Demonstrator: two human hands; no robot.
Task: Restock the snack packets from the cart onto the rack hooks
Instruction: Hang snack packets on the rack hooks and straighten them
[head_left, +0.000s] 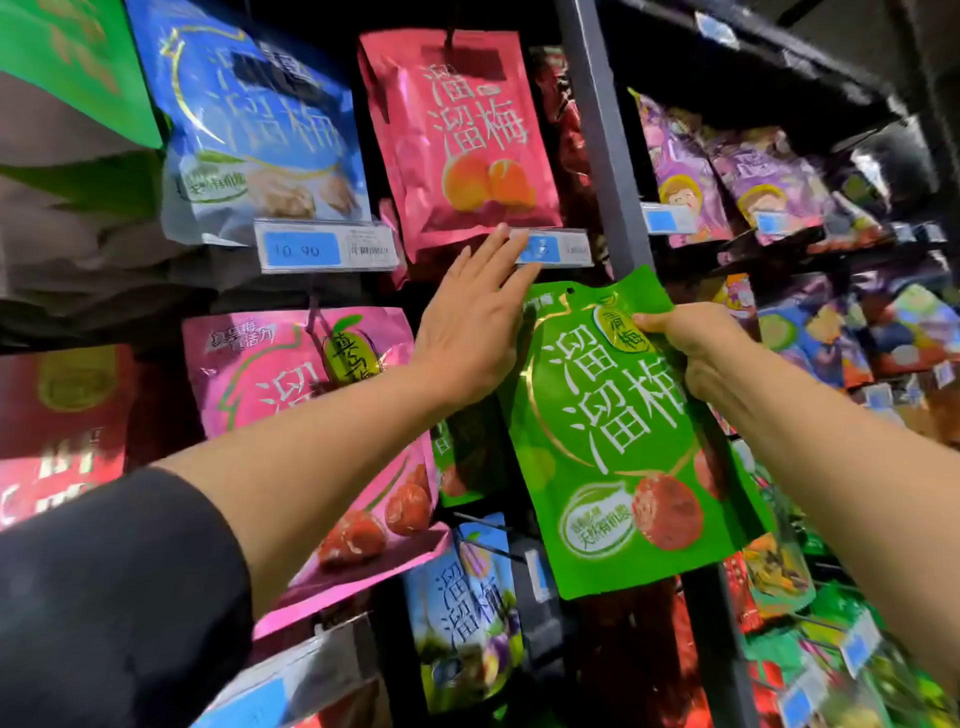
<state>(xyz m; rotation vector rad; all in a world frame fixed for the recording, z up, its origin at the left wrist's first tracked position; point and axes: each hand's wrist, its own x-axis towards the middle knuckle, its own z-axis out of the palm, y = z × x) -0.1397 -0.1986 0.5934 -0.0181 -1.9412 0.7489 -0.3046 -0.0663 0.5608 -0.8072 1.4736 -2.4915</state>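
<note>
Rack: dark upright post runs top to bottom right of centre; hooks on both sides already carry packets. Top left, a blue packet hangs over a price tag. Next to it, against the post, a red packet hangs on its hook. Below the blue one, a pink packet hangs from a hook at the left side. Lower centre another blue packet shows, partly hidden. Right of the post, rows of purple packets fill the hooks. Cart not in view; stock left to hang cannot be judged.

Green packet: in hand, not yet hung. It sits tilted in front of the post, just under the red packet's tag strip, its hang hole at the top edge free of any hook. More green shows behind it, so the target hook probably lies there, partly stocked.

Right hand: pinches the green packet at its upper right edge, thumb on the front, fingers curled behind.

Left hand: flat, fingers straight and together, tips touching the tag strip under the red packet, palm by the green packet's upper left corner. Holds nothing.

Progress: mid-task. Most visible hooks filled; this packet needs its hole threaded onto the hook.
</note>
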